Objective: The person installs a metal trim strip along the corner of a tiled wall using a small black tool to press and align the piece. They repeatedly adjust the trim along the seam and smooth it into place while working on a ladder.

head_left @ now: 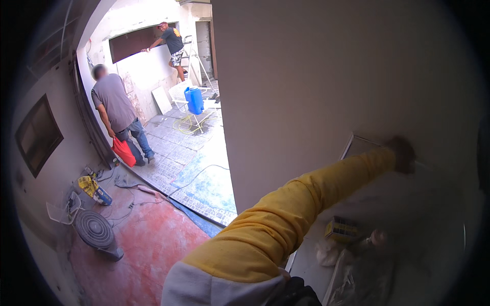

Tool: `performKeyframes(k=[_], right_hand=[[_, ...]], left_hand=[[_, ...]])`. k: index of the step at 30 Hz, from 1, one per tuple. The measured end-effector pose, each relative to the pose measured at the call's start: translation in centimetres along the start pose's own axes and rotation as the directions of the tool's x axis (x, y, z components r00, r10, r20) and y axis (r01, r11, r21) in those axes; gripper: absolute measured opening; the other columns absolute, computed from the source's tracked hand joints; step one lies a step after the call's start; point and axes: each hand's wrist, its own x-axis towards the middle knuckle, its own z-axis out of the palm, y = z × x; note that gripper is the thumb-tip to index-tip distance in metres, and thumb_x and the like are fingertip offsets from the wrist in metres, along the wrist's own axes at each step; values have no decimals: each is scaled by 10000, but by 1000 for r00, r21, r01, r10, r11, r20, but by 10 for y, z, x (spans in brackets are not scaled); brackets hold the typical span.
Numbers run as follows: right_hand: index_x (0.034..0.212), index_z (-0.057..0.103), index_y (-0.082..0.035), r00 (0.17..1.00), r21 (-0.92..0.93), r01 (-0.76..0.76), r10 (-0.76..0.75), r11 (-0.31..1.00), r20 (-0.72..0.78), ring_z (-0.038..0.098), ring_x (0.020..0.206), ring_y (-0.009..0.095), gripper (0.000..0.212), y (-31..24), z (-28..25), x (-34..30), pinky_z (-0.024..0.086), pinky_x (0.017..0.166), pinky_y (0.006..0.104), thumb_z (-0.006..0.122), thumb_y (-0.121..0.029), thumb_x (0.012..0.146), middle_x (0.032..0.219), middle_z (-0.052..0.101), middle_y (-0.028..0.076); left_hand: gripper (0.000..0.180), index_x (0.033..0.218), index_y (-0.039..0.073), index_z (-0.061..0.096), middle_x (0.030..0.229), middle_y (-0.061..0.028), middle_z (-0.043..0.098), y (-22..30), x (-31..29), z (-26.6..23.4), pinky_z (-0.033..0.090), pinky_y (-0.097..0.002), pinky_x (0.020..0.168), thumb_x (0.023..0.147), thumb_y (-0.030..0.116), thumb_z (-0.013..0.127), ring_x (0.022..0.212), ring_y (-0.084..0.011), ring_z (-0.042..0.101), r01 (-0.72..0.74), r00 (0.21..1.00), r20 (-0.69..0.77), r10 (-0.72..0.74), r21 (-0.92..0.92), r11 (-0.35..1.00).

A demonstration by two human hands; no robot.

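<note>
Grey wall stands behind the outstretched hand, contact unclear; I cannot tell whether it grips anything.

Left arm reaching out across the view toward the right.
From the pale grey shoulder at the lower edge, the mustard-yellow sleeve is bunching in folds, the elbow is holding a slight bend, and the forearm is slanting up and rightward. Beyond the cuff, the left hand is sitting in shadow, its finger pose too dark to tell.
</note>
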Motion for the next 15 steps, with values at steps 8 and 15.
performKeyframes(k=[8, 15], right_hand=[[1106, 702, -120, 913, 188, 402, -408, 896, -6, 688, 965, 324, 338, -241, 48, 8, 548, 836, 427, 488, -353, 986, 1038, 721, 124], [1118, 704, -121, 849, 293, 495, -527, 818, 37, 688, 972, 320, 342, -302, 87, 13, 545, 842, 424, 501, -362, 983, 1058, 721, 124]], left_hand=[[534, 1108, 169, 740, 1091, -119, 707, -20, 12, 20, 486, -511, 914, 842, 603, 577, 1046, -337, 648, -70, 995, -66, 72, 30, 997], [615, 1168, 175, 715, 1130, -118, 705, -19, 27, 39, 473, -539, 945, 827, 664, 568, 1060, -356, 650, -166, 983, -75, 165, -10, 986]])
